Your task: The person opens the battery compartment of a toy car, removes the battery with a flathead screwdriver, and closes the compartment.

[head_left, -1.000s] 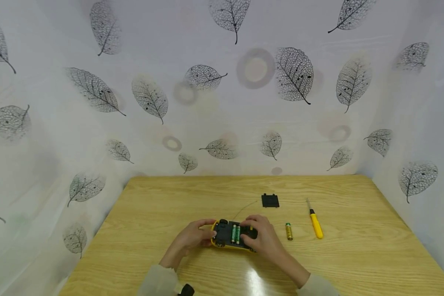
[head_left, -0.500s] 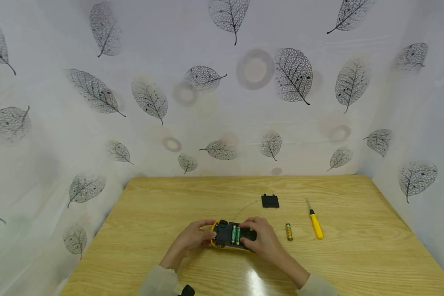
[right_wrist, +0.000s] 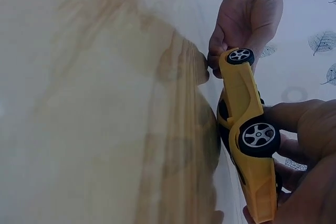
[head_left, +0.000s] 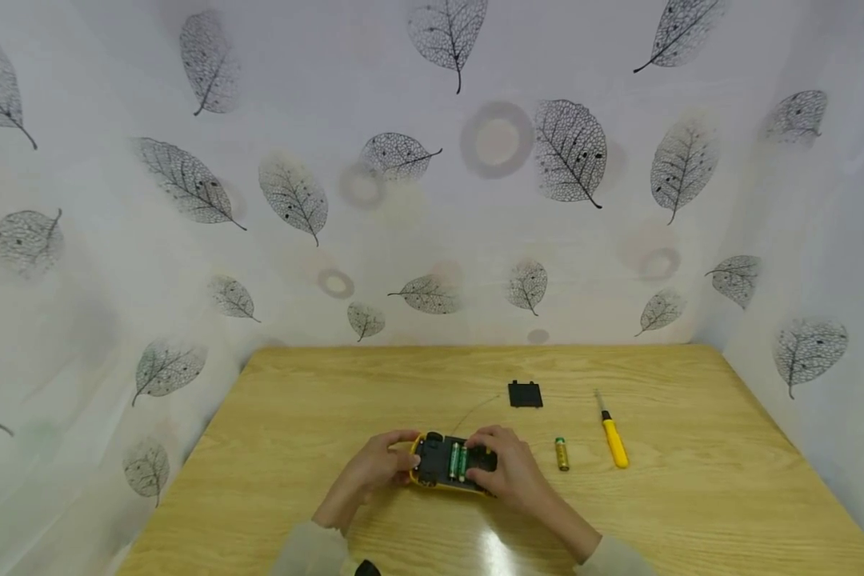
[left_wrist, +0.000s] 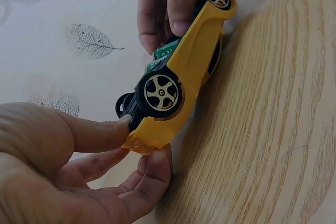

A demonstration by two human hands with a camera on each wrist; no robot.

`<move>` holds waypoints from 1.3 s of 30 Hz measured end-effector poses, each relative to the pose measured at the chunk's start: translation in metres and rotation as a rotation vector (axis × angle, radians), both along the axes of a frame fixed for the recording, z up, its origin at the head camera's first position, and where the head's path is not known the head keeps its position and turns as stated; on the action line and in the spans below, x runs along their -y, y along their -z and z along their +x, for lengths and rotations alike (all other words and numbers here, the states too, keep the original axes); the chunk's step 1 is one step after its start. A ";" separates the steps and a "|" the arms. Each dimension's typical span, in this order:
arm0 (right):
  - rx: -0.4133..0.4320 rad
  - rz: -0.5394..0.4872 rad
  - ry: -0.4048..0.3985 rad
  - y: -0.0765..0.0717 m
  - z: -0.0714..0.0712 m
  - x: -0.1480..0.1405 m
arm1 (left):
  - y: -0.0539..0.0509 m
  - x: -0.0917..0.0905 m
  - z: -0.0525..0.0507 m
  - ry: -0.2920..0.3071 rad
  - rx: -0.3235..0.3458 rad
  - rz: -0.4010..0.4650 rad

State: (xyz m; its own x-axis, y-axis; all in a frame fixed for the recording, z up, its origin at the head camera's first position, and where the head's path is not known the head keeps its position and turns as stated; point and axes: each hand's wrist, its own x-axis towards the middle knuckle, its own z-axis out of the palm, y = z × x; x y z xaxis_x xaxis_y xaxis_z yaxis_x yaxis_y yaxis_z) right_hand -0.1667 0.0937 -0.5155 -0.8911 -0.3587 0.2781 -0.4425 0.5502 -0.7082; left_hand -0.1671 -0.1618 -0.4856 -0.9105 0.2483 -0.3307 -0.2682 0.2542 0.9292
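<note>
A yellow toy car [head_left: 435, 460] lies upside down, its black underside up, with two green batteries [head_left: 454, 462] side by side in its compartment. My left hand [head_left: 376, 464] grips the car's left end; in the left wrist view its thumb [left_wrist: 102, 134] presses the underside and its fingers are beneath the yellow body [left_wrist: 197, 56]. My right hand [head_left: 510, 468] has its thumb and fingertips at the right-hand battery, over the right part of the car. In the right wrist view, the car [right_wrist: 244, 98] hides part of the right hand's fingers [right_wrist: 286, 174].
On the wooden table [head_left: 317, 400], a black cover [head_left: 525, 394] lies behind the car. A loose green and gold battery [head_left: 562, 454] and a screwdriver with a yellow handle [head_left: 615, 444] lie to the right. A thin wire [head_left: 473, 410] extends behind the car.
The head view has shifted slightly, so the scene sits a little lower. The right hand's fingertips have moved slightly left, closer over the right-hand battery; the left hand keeps its grip.
</note>
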 end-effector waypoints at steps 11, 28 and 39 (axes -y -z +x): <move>0.015 -0.006 -0.016 0.002 0.000 0.000 | 0.003 0.000 -0.001 -0.002 -0.001 -0.025; -0.015 0.020 -0.023 0.004 0.002 -0.002 | 0.001 -0.001 -0.002 0.001 0.000 -0.023; -0.158 0.035 0.035 0.013 0.007 0.003 | 0.001 -0.001 -0.002 -0.011 -0.001 -0.022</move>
